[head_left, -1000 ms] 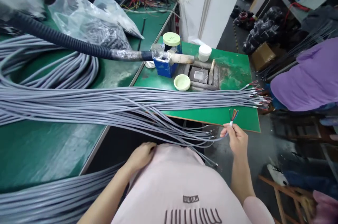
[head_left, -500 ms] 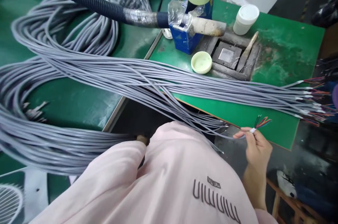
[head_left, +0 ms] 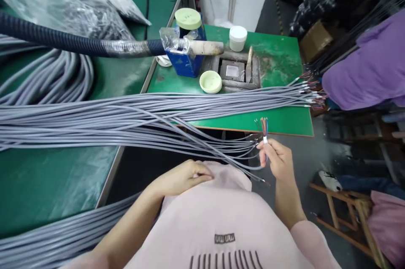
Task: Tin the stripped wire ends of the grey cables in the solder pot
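Between the thumb and fingers of my right hand (head_left: pixel 278 159) is the end of one grey cable (head_left: pixel 256 168), its white collar and coloured wires (head_left: pixel 264 125) pointing up. My left hand (head_left: pixel 190 175) rests against the pink shirt at my waist, fingers curled together; whether they hold anything is hidden. A long bundle of grey cables (head_left: pixel 221 104) lies across the green table (head_left: pixel 287 123), its stripped ends at the right edge. Several shorter cable ends (head_left: pixel 234 146) hang over the near edge, beside my right hand.
A small solder pot (head_left: pixel 233 70) is set in the table near a brush (head_left: pixel 249 64), a lid (head_left: pixel 210 82), a white jar (head_left: pixel 238 38) and a blue holder (head_left: pixel 186 60) under a hose (head_left: pixel 126 48). A person in purple (head_left: pixel 367 62) is at right, above a wooden stool (head_left: pixel 340 201).
The view has shifted right. My left hand, mostly hidden low at the left before, now shows at my waist. The wires in my right hand have turned from slanting right to upright.
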